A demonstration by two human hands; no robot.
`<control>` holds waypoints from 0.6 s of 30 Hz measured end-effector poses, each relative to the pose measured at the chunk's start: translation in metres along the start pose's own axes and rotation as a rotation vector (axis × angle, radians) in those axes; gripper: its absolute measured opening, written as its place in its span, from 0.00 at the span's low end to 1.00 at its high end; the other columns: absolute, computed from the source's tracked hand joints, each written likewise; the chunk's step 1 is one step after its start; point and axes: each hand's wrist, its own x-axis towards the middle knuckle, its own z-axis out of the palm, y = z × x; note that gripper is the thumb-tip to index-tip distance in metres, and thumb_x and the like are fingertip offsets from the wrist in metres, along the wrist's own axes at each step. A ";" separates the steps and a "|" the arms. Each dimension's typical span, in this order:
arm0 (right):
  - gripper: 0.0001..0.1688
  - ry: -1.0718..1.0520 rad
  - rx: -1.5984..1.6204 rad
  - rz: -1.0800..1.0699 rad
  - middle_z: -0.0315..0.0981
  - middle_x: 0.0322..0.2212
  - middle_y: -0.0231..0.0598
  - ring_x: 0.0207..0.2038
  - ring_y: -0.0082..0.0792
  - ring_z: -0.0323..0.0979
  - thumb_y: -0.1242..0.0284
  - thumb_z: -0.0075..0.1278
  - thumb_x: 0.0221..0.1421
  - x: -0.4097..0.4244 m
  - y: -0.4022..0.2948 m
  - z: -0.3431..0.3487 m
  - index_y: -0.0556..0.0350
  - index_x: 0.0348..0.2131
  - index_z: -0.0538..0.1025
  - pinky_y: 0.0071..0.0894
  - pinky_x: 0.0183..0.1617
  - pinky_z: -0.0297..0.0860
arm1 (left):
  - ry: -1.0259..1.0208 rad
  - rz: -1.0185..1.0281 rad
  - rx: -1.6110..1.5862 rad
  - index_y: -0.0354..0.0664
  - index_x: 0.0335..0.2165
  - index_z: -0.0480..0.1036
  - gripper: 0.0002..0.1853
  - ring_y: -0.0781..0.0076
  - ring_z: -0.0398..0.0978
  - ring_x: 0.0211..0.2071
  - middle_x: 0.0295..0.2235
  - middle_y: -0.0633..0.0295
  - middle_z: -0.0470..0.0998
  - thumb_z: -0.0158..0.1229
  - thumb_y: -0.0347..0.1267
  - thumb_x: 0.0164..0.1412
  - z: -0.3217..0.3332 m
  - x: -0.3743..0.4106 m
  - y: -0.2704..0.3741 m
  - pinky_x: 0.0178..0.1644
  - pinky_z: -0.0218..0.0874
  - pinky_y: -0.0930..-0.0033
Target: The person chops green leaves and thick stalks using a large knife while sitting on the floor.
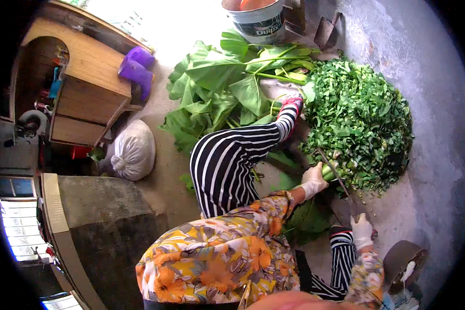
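My left hand [314,180], in a pale glove, is closed around thick green leaf stalks [328,171] at the near edge of the chopped pile. My right hand [362,231], also gloved, grips the handle end of a long, dark knife [339,179]; its blade lies across the stalk ends. The large heap of chopped green leaves [360,116] rests on the floor beyond both hands. Part of the blade near the right hand is blurred. Below the left hand, a broad green leaf [312,219] lies on the floor.
Whole large leaves with stalks [217,77] lie left of the pile. A paint bucket [257,23] and a metal shovel [326,31] stand at the back. Left are purple boots [137,71], a tied white sack [133,151] and a wooden cabinet [89,73]. A round, dark object [403,263] stands right.
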 end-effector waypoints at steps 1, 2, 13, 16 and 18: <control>0.25 -0.037 -0.021 0.026 0.74 0.23 0.55 0.28 0.55 0.74 0.53 0.49 0.52 -0.006 -0.008 -0.025 0.59 0.33 0.68 0.52 0.32 0.68 | -0.011 -0.019 0.002 0.45 0.42 0.65 0.29 0.50 0.75 0.39 0.35 0.49 0.76 0.64 0.34 0.38 -0.002 -0.002 0.000 0.42 0.67 0.56; 0.25 -0.084 -0.023 0.053 0.74 0.23 0.56 0.29 0.56 0.74 0.54 0.48 0.52 -0.019 -0.027 -0.059 0.59 0.34 0.68 0.52 0.34 0.68 | -0.013 -0.024 0.009 0.45 0.44 0.65 0.31 0.52 0.75 0.39 0.36 0.51 0.77 0.65 0.36 0.38 -0.002 -0.005 0.005 0.43 0.67 0.57; 0.25 -0.109 0.014 -0.042 0.72 0.18 0.54 0.23 0.56 0.73 0.53 0.51 0.50 -0.051 -0.090 -0.118 0.57 0.30 0.66 0.49 0.28 0.69 | -0.014 -0.100 -0.047 0.45 0.49 0.64 0.36 0.52 0.75 0.39 0.35 0.49 0.77 0.63 0.35 0.37 0.001 0.010 0.001 0.43 0.67 0.58; 0.24 0.021 -0.018 -0.041 0.73 0.20 0.54 0.25 0.56 0.73 0.54 0.50 0.52 -0.016 0.005 -0.022 0.57 0.33 0.66 0.52 0.30 0.68 | 0.005 -0.052 -0.046 0.42 0.43 0.65 0.28 0.49 0.75 0.37 0.33 0.47 0.77 0.61 0.31 0.38 0.010 0.008 0.017 0.42 0.67 0.56; 0.24 -0.030 -0.067 0.017 0.73 0.20 0.55 0.26 0.56 0.73 0.54 0.49 0.52 -0.008 0.003 -0.022 0.58 0.34 0.66 0.52 0.31 0.68 | 0.032 -0.032 -0.017 0.41 0.41 0.65 0.26 0.48 0.75 0.37 0.32 0.47 0.77 0.60 0.31 0.39 0.011 0.008 0.008 0.41 0.67 0.55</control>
